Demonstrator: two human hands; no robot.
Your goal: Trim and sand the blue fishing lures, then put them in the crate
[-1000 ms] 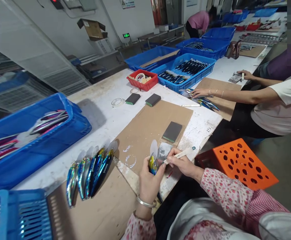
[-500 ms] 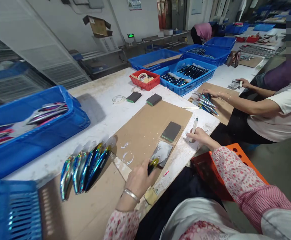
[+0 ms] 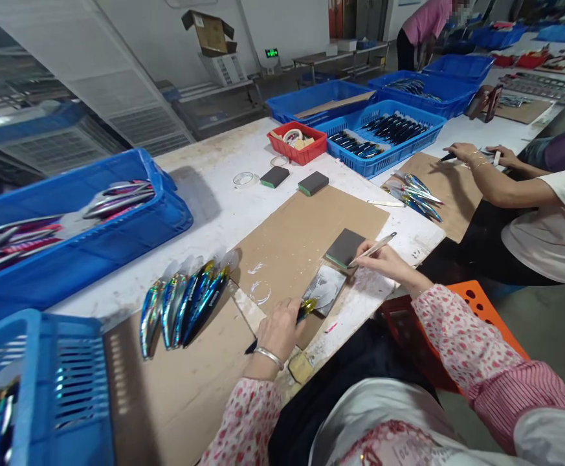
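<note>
My left hand (image 3: 278, 333) is closed around a fishing lure (image 3: 307, 308) whose yellow end sticks out past my fingers and whose dark tip shows behind my wrist. That yellow end lies by a small grey-and-white sanding sheet (image 3: 329, 290), which a clear lip-like piece seems to overlap. In my right hand (image 3: 380, 261) is a slim pale stick-like tool (image 3: 382, 243) with a dark upper end, its lower tip near a dark sanding block (image 3: 344, 247). To the left, several shiny blue lures (image 3: 185, 304) lie side by side on cardboard (image 3: 180, 388).
Blue baskets of lures stand at left (image 3: 166, 223) and lower left (image 3: 76, 388). Beyond the brown cardboard (image 3: 311, 223) are two more sanding blocks, a tape roll (image 3: 244, 179) and a red tray (image 3: 306, 154). A co-worker's hands (image 3: 471, 154) work at right; an orange crate (image 3: 486, 317) stands below.
My right hand has moved left over the cardboard, beside the sanding block, and its tool has tilted from upright to slanted. My left hand still grips the lure. The camera view has shifted.
</note>
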